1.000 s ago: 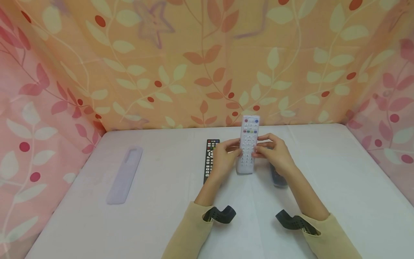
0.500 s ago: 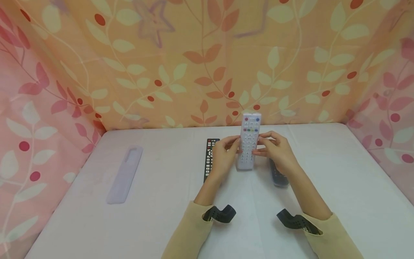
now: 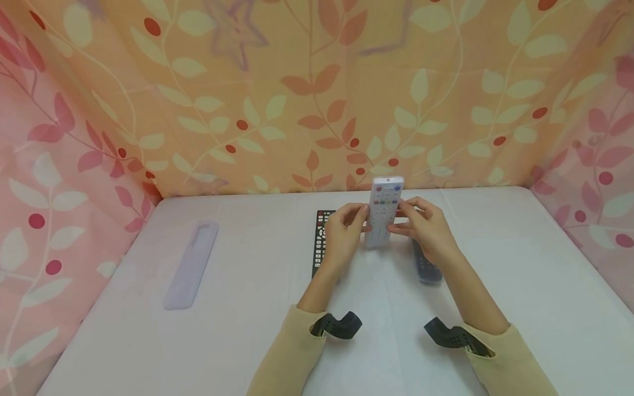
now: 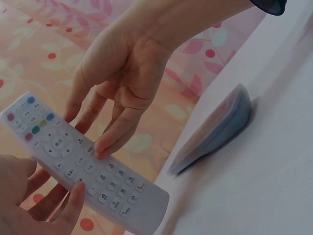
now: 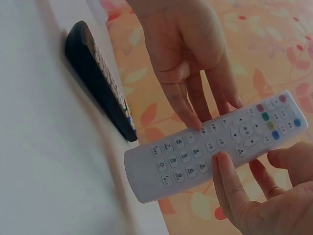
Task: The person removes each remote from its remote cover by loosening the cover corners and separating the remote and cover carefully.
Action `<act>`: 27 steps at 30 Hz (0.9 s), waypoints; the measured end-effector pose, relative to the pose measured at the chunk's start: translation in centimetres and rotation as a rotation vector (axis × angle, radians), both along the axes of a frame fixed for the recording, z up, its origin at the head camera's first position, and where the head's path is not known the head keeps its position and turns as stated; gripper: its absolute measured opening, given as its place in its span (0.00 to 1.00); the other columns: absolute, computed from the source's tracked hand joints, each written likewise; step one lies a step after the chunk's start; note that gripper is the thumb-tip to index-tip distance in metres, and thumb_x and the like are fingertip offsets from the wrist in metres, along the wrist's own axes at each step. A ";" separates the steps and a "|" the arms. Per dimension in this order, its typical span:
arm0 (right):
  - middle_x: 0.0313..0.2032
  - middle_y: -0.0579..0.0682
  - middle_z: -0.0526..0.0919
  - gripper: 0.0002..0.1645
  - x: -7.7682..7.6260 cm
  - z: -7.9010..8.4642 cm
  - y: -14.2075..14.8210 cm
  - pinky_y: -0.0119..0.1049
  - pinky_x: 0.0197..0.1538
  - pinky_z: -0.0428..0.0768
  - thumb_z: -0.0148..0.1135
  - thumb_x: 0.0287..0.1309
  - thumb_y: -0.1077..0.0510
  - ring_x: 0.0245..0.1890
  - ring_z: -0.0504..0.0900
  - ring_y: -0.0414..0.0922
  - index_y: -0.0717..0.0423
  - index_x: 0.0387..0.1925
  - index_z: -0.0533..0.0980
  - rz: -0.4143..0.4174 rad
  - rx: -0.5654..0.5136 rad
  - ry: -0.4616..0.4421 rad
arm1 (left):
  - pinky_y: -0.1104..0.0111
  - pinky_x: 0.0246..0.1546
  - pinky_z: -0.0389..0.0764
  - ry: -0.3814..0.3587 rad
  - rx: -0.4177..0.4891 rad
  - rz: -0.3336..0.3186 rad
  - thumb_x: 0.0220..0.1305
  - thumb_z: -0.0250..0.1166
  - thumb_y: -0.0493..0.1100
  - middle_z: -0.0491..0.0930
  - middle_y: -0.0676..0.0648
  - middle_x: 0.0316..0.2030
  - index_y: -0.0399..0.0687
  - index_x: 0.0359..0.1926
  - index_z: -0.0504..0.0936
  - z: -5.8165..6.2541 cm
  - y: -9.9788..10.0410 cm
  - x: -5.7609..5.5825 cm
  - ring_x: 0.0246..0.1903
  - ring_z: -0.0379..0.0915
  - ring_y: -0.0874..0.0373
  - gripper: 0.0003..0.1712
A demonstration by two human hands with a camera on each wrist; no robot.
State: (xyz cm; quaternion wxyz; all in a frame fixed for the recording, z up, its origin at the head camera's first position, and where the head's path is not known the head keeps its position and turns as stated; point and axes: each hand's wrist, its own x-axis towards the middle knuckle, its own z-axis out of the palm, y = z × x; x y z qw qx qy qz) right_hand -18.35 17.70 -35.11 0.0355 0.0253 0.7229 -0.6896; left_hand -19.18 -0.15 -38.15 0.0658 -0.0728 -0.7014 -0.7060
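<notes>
A white remote control [image 3: 384,212] with coloured buttons stands tilted up between my two hands, buttons facing me. My left hand [image 3: 343,234] pinches its left edge with thumb and fingers. On the opposite edge my right hand [image 3: 428,231] holds it the same way. In the left wrist view the remote control [image 4: 83,164] slants down to the right, fingertips along both long sides. The right wrist view shows the number keys of the remote control [image 5: 215,149] and one bare end.
A black remote control [image 3: 319,247] lies on the white table [image 3: 247,330] beside my left forearm. Another dark remote control [image 3: 427,267] in a clear cover lies partly under my right hand. A pale translucent sleeve [image 3: 190,269] lies at the left. Patterned curtains [image 3: 272,82] surround the table.
The white remote control has tipped further upright, and its lower end has risen away from me. My fingers have shifted slightly up along its edges. The other things on the table stay put.
</notes>
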 end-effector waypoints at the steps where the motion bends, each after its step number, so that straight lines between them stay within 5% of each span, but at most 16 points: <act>1: 0.54 0.62 0.75 0.16 0.0 0.0 0.0 0.31 0.45 0.88 0.54 0.81 0.50 0.33 0.90 0.38 0.61 0.47 0.74 0.001 -0.003 0.000 | 0.70 0.42 0.88 -0.006 0.003 0.002 0.78 0.63 0.41 0.87 0.39 0.49 0.33 0.52 0.86 0.0 0.0 0.0 0.50 0.87 0.50 0.14; 12: 0.49 0.54 0.78 0.14 0.1 0.0 0.3 0.33 0.48 0.88 0.56 0.80 0.53 0.34 0.91 0.41 0.56 0.37 0.76 0.028 -0.086 0.048 | 0.67 0.44 0.89 -0.039 0.025 0.007 0.77 0.65 0.43 0.88 0.39 0.48 0.35 0.51 0.86 0.2 0.1 0.1 0.51 0.87 0.50 0.14; 27: 0.48 0.44 0.80 0.16 0.2 -0.1 0.5 0.33 0.51 0.87 0.52 0.80 0.58 0.48 0.84 0.38 0.57 0.32 0.77 0.060 -0.053 0.074 | 0.66 0.46 0.88 -0.051 0.006 -0.003 0.77 0.66 0.46 0.87 0.40 0.48 0.36 0.49 0.86 0.0 0.2 0.1 0.52 0.86 0.50 0.15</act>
